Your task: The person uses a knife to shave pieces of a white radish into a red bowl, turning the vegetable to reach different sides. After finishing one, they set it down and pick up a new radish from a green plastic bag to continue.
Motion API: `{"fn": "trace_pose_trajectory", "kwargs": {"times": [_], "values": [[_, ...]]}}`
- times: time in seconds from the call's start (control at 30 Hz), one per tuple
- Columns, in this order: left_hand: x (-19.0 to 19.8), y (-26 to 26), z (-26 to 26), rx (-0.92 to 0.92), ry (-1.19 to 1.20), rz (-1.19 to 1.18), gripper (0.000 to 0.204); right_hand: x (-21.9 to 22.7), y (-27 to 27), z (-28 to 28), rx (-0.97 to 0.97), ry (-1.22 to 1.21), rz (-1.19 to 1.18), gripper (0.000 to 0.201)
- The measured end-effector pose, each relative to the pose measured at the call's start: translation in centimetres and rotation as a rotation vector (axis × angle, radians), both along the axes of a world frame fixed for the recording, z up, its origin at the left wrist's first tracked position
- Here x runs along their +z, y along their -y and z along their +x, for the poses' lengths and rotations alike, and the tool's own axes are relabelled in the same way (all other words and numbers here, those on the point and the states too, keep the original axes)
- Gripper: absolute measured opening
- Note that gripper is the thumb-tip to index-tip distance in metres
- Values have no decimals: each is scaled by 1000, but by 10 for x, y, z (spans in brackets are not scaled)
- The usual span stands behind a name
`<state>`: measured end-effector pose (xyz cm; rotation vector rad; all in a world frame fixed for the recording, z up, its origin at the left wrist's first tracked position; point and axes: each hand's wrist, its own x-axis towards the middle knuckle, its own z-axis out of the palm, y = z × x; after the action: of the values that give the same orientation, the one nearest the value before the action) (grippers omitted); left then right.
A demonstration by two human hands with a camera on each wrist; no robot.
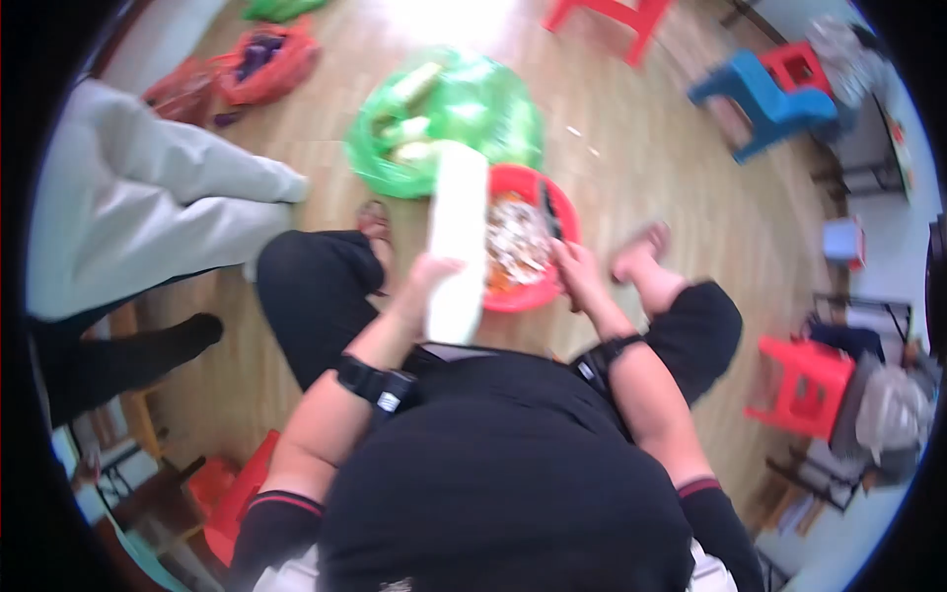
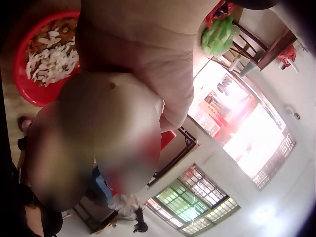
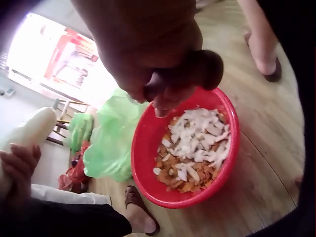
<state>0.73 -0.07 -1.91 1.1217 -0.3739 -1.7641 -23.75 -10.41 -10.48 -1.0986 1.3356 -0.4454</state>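
Note:
My left hand [image 1: 426, 281] grips a long, thick white radish [image 1: 460, 222] near its lower end, holding it up in front of my body. In the right wrist view the radish [image 3: 37, 126] shows a rounded tip and pale, smooth surface. Beside it, my right hand [image 1: 578, 271] holds a dark-handled knife [image 1: 548, 209] over the right rim of a red basin [image 3: 185, 200]. The knife's rounded handle end [image 3: 212, 69] sticks out of the fist. White pieces [image 3: 197, 136] lie on orange-brown scraps in the basin. In the left wrist view the radish is blurred, close to the camera.
A green plastic bag [image 1: 493, 99] with more pale radishes lies on the floor beyond the basin. Red bags [image 1: 271, 74] are at the far left, near another person's light trousers [image 1: 168, 178]. Blue [image 1: 760, 104] and red stools [image 1: 804, 390] stand on the right.

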Motion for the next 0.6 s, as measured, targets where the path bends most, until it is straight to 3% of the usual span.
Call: {"fn": "trace_pose_trajectory", "kwargs": {"times": [0.13, 0.2, 0.33, 0.43, 0.6], "values": [[-6, 2, -11, 61, 97, -161, 61, 41, -4, 17, -155, 455, 193, 15], [-7, 3, -19, 85, 182, -137, 69, 61, -10, 25, -167, 512, 222, 14], [24, 10, -20, 99, 68, -294, 81, 57, -8, 27, -91, 623, 230, 15], [49, 14, -25, 161, 42, -399, 80, 74, -1, 25, -34, 680, 243, 16], [74, 40, -28, 41, 111, -602, 70, 118, -2, 25, 28, 806, 347, 36]]}}
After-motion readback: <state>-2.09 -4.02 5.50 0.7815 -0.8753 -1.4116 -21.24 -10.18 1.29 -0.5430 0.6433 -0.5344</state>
